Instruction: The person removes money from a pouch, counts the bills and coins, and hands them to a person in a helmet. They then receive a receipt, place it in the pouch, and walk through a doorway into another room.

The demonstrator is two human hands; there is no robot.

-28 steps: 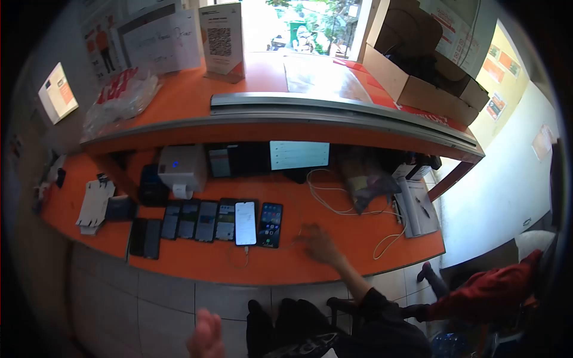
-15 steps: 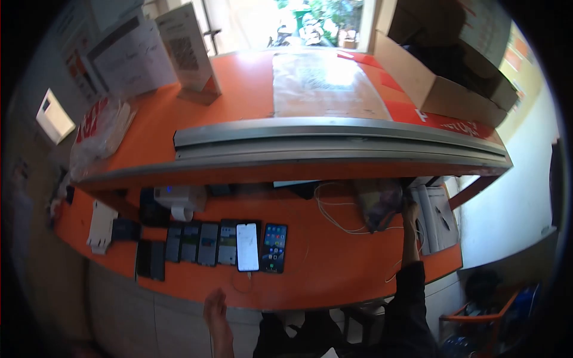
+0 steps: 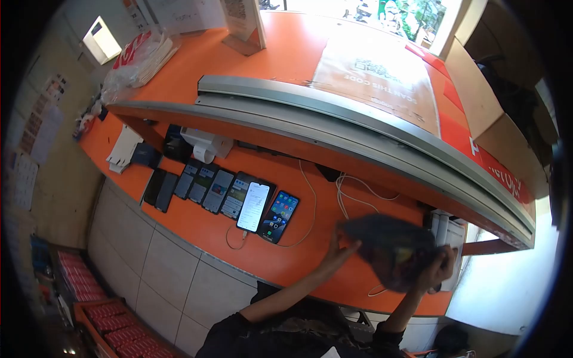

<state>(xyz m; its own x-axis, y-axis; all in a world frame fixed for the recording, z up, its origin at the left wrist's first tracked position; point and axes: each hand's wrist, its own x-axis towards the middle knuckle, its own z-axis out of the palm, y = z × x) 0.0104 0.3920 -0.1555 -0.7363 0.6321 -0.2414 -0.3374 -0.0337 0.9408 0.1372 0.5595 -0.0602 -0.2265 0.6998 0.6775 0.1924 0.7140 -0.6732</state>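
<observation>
A dark plastic bag [image 3: 388, 247] is gripped from both sides. The left hand [image 3: 341, 252] is closed on its left edge, with the fingers pressed into the crumpled film, and the right hand [image 3: 440, 269] is closed on its lower right corner. The bag is held up just above the right end of the lower counter [image 3: 298, 262], near the front edge. Something yellowish is glimpsed through the film, but what it is cannot be told.

Just behind the bag, white cables [image 3: 352, 194] are looped on the orange surface. A white device [image 3: 444, 225] is partly hidden by the bag's right side.

To the left, well apart from both hands, phones are laid side by side in a row. The nearest, an icon-screen phone [image 3: 279, 216], is lit with coloured icons, and a white-screen phone [image 3: 253, 206] lies just beside it with a cable plugged in at its lower end. The darker phones [image 3: 203, 188] are lined up beyond these. A white printer [image 3: 206, 143] is set behind the row, under the overhang of the upper counter [image 3: 286, 53], which is edged by a metal rail [image 3: 358, 122].

On the upper counter, a sign stand [image 3: 243, 21] and a red-and-white carrier bag [image 3: 140, 56] are seen, well apart from each other. Red crates [image 3: 107, 322] are stacked on the floor at the lower left.
</observation>
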